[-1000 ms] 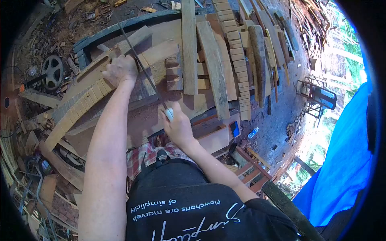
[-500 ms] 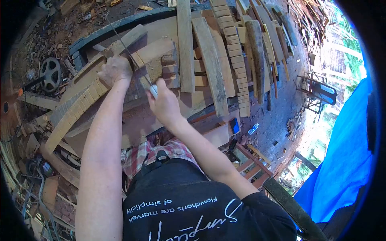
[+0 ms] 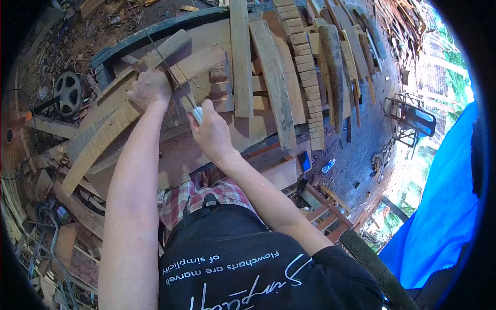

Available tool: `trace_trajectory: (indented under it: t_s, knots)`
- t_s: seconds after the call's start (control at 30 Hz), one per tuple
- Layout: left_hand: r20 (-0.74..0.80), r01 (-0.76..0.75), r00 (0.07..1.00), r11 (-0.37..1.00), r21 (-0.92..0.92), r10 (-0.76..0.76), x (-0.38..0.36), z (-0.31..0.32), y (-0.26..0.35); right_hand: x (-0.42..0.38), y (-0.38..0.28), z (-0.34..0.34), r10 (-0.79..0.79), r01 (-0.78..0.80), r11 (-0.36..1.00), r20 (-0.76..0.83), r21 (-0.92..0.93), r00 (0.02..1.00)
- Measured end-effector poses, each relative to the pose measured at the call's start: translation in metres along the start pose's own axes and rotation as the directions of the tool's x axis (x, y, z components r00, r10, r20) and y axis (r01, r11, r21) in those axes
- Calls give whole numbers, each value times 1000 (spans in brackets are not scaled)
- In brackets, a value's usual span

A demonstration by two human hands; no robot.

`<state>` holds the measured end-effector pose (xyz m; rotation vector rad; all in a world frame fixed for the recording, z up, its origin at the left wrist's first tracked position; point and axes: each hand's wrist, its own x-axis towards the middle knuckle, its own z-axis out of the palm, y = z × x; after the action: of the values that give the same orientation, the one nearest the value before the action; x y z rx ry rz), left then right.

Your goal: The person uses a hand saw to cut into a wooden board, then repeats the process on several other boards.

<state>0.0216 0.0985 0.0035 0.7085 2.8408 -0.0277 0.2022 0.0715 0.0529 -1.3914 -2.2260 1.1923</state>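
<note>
My right hand [image 3: 213, 133] is wrapped round the pale handle [image 3: 197, 114] of a handsaw. The long thin saw blade [image 3: 166, 66] slants away to the upper left, across a curved wooden piece [image 3: 106, 133] marked by a row of close crosswise lines. My left hand [image 3: 150, 89] is closed on the upper end of that curved piece, just left of the blade. Its fingertips are hidden on the far side. Below both hands lies a broad wooden work surface [image 3: 178, 160] with sawdust on it.
Several planks [image 3: 271, 77] and another curved, lined piece [image 3: 305, 67] lie to the right. A phone [image 3: 304, 161] and a plastic bottle [image 3: 328, 166] are near the right edge. A handwheel [image 3: 67, 94] stands at left, a chair [image 3: 413, 119] at far right.
The whole view has shifted slightly. My right hand and the saw have moved only a little, and my left hand keeps its place on the curved piece.
</note>
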Motion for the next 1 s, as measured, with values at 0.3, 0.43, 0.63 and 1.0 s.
trace_trajectory:
  t_s: [0.3, 0.43, 0.63, 1.0]
  knots:
    - [59, 24, 998, 998, -49, -22, -4, -12, 6, -29, 13, -10, -32, 31, 999, -37, -32, 999]
    - [78, 33, 996, 999, -31, -31, -4, -15, 3, -8, 7, -5, 10, -9, 999, 25, -40, 1000]
    - [124, 39, 992, 998, -40, -33, -3, -22, 5, -79, 21, -35, 34, -34, 999, 43, -1, 999]
    - [89, 45, 995, 995, -93, -37, -3, -21, 7, -71, 16, -41, -18, 18, 1000, 34, -21, 999]
